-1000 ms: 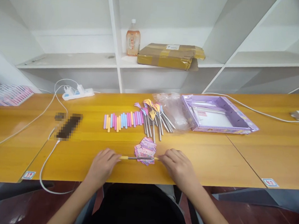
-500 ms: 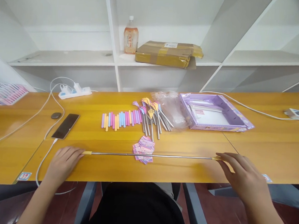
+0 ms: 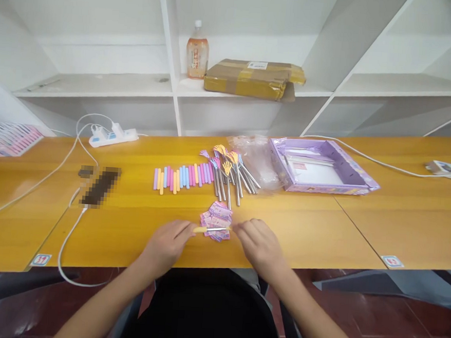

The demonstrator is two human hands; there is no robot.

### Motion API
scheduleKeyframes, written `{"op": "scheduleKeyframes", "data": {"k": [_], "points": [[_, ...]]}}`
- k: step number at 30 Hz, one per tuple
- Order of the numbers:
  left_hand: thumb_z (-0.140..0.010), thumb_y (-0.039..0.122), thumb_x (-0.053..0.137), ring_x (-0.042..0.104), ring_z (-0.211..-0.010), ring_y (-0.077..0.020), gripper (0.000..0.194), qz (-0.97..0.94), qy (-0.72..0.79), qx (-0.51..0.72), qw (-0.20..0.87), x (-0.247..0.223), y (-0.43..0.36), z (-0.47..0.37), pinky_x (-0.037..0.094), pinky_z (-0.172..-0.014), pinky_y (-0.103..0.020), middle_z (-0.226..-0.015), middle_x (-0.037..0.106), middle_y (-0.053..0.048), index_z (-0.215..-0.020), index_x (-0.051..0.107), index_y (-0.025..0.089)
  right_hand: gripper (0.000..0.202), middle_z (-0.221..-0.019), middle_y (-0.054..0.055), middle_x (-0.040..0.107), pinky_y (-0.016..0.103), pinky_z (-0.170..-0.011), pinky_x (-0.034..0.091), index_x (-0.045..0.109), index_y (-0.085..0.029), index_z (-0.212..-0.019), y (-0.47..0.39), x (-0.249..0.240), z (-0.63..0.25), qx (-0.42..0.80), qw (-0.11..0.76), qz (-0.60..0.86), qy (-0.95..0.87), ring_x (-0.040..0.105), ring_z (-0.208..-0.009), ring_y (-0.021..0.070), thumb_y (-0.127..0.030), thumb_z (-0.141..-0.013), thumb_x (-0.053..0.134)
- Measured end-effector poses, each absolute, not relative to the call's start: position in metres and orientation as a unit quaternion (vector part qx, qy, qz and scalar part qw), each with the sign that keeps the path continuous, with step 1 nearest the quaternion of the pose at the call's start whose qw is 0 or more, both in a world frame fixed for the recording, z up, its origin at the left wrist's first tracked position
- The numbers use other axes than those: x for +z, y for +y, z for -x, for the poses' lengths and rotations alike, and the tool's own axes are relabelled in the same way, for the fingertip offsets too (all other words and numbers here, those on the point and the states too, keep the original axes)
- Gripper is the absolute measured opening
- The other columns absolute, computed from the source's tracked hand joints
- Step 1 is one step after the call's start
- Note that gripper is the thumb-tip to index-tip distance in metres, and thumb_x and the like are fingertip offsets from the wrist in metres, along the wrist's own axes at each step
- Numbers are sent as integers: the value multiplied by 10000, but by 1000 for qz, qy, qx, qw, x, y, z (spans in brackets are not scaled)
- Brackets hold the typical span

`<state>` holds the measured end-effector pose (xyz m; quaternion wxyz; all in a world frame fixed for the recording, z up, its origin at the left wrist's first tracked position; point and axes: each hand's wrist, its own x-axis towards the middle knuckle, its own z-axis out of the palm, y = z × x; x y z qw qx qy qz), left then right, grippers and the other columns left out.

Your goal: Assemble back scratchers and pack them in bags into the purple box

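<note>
Your left fingers (image 3: pixel 184 230) pinch the stick (image 3: pixel 216 229) by its yellow handle (image 3: pixel 200 230), your right fingers (image 3: pixel 241 229) its other end, over the cards (image 3: pixel 218 212) near the front edge of the counter (image 3: pixel 321 237); dipping it could scatter them.

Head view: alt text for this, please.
A person's left hand and right hand hold a yellow-ended metal rod over pink cards on a table; beyond lie colored sticks, hand-topped rods and a purple tray.

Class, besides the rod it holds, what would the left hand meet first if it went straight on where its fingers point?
The left hand would probably meet the pile of pink cards first, though its height above the table is unclear, so it might pass over.
</note>
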<state>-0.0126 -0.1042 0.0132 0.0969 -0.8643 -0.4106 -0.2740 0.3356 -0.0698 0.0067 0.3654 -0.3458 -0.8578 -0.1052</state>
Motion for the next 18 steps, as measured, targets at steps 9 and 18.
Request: {"op": "scheduleKeyframes", "data": {"k": [9, 18], "points": [[-1147, 310, 460, 718, -969, -214, 278, 881, -412, -172, -157, 33, -97, -11, 563, -822, -338, -1150, 725, -72, -1347, 644, 253, 188, -966, 62, 722, 365, -781, 408, 685, -203, -1132, -63, 11, -324, -103, 360, 325, -868, 571, -866, 205, -58, -1046, 603], [-1060, 720, 456, 523, -566, -126, 535, 615, -380, -215, -657, 41, -65, -44, 453, -585, -267, -674, 584, 28, -1073, 552, 194, 127, -1087, 66, 730, 385, -922, 542, 724, -237, -1115, -3, 57, -326, 37, 514, 322, -794, 682, -1051, 224, -188, -999, 730]]}}
